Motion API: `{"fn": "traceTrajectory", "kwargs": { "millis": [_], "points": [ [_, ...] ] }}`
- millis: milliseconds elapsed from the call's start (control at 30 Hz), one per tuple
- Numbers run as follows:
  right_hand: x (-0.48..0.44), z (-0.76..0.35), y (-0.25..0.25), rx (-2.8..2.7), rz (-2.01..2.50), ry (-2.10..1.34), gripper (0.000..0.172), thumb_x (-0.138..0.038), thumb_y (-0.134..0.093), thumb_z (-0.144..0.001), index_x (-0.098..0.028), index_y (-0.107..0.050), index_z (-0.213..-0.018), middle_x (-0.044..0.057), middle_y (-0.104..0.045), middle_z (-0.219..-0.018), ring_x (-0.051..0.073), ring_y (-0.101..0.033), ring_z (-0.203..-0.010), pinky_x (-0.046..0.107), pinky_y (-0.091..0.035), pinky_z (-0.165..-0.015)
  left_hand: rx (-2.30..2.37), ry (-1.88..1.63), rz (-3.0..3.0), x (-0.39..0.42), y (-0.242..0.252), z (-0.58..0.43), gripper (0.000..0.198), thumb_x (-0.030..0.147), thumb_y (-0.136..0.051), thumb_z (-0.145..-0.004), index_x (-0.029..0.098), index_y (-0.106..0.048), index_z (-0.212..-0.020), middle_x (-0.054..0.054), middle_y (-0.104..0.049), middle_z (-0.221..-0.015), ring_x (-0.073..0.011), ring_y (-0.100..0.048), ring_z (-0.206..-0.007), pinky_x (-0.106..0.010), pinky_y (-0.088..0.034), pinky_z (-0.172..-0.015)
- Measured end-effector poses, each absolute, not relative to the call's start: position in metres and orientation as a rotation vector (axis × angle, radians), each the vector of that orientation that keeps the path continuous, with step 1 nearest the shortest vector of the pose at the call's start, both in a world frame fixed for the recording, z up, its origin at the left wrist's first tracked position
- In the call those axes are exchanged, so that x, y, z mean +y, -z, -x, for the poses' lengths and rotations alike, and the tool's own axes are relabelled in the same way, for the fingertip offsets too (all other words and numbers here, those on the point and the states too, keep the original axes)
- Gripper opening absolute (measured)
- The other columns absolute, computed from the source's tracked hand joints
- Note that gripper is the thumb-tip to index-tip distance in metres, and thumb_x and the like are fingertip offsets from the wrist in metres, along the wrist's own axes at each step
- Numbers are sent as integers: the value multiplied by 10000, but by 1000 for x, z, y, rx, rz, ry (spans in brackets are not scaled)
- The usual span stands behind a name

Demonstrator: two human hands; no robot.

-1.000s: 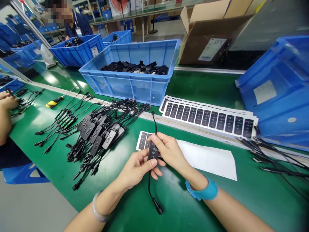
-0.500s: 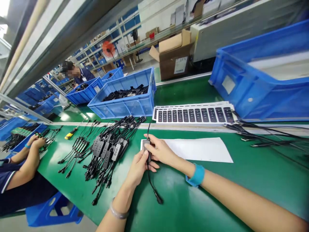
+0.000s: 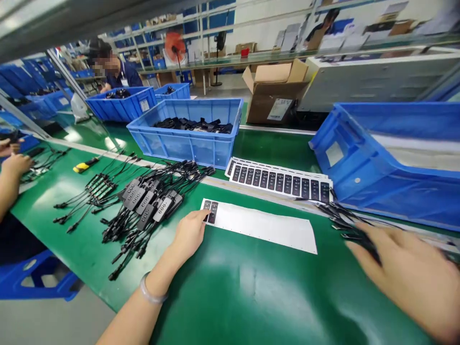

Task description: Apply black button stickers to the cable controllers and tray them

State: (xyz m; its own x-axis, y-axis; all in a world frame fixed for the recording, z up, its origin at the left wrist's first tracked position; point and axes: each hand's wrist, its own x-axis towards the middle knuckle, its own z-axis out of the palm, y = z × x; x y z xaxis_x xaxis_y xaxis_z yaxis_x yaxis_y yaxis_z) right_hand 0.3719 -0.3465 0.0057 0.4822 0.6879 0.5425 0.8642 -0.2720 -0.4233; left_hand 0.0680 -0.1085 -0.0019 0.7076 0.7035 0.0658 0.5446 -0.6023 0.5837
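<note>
My left hand (image 3: 189, 235) lies on the green table (image 3: 230, 297), fingers stretched out to the left end of a long white backing sheet (image 3: 266, 226), touching its two remaining black stickers (image 3: 210, 212). My right hand (image 3: 406, 278) is far right and smeared by motion, over a bundle of black cables (image 3: 341, 218). Something dark shows under its fingers; I cannot tell whether it grips it. A pile of black inline controllers with cables (image 3: 151, 203) lies left of my left hand.
A stack of sticker sheets (image 3: 280, 179) lies behind the backing sheet. Blue bins stand at the back (image 3: 190, 143) and right (image 3: 381, 182), a cardboard box (image 3: 273, 98) beyond. A co-worker's hand (image 3: 14, 165) works at far left. A yellow-handled tool (image 3: 82, 166) lies near it.
The controller held in both hands is gone from the middle. My right hand has swung far right to the cable bundle. My left hand has dropped to the stickers.
</note>
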Motion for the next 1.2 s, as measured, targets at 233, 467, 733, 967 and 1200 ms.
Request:
{"fn": "traceTrajectory", "kwargs": {
  "millis": [233, 467, 733, 967, 1200],
  "points": [
    [-189, -257, 3, -1606, 1836, -299, 243, -281, -520, -877, -193, -681, -1036, 124, -662, -995, 281, -640, -920, 445, -536, -811, 961, -143, -2525, -119, -6, -71, 411, 31, -443, -852, 199, -626, -1179, -113, -723, -1059, -228, -684, -890, -348, -528, -794],
    [-172, -246, 3, -1459, 1589, -507, 196, -369, -568, -880, -223, -617, -759, 62, -635, -824, 233, -610, -801, 368, -499, -722, 928, -73, -2477, -118, -4, -73, 310, 90, -407, -903, 198, -646, -1067, -94, -711, -901, -226, -659, -780, -314, -504, -705],
    [-173, -246, -70, -862, 1324, -728, 182, -421, -684, -811, -269, -616, -885, 1, -558, -793, 154, -539, -661, 298, -482, -635, 1796, -184, -2595, -91, -37, -33, 345, 85, -546, -842, 118, -514, -1184, -149, -565, -1043, -302, -535, -958, -408, -487, -775],
    [-161, -229, -71, -941, 1220, -842, 135, -381, -632, -875, -261, -575, -900, 11, -547, -839, 145, -530, -660, 275, -464, -578, 1888, -129, -2680, -73, -30, -24, 130, 127, -561, -846, 129, -558, -976, -121, -573, -923, -289, -538, -895, -396, -477, -764],
    [-162, -235, -67, -967, 1162, -893, 88, -341, -607, -907, -267, -564, -927, -6, -543, -798, 132, -525, -676, 245, -446, -578, 1595, -648, -2405, -84, -31, -29, 185, 199, -591, -836, 188, -487, -989, -70, -601, -903, -243, -569, -839, -344, -450, -719]
  ]
}}
